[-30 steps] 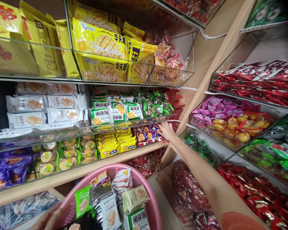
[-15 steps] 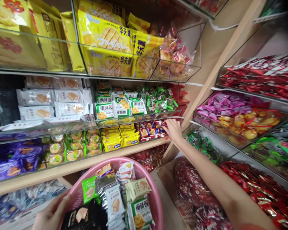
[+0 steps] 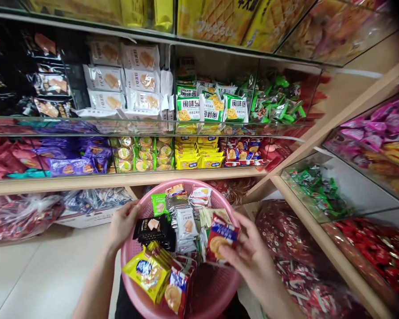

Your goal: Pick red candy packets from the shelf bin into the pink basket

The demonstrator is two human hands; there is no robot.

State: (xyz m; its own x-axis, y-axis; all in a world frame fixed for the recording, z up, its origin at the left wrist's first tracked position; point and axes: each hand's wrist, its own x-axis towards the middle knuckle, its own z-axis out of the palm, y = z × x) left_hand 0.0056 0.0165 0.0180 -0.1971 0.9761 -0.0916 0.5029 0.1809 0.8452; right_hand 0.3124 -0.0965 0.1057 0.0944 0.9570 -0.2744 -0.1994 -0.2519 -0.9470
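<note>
My left hand (image 3: pixel 123 223) grips the left rim of a round pink basket (image 3: pixel 216 288) held in front of me. Several snack packets lie in the basket: yellow, black, silver, green and beige ones. My right hand (image 3: pixel 251 257) is closed on a red and blue biscuit packet (image 3: pixel 220 237), held just over the basket's right side. More packets of the same red and blue kind (image 3: pixel 241 153) lie on the lower glass shelf behind.
Glass-fronted shelves (image 3: pixel 146 126) full of packaged biscuits and sweets run across the back and down the right wall. A wooden shelf edge (image 3: pixel 126 179) sits just beyond the basket. Bins of red wrapped sweets (image 3: pixel 302 274) lie low on the right. Pale floor (image 3: pixel 36 274) shows at left.
My right hand has come back from the lower shelf with a red and blue biscuit packet and now holds it over the basket. The view has tilted down.
</note>
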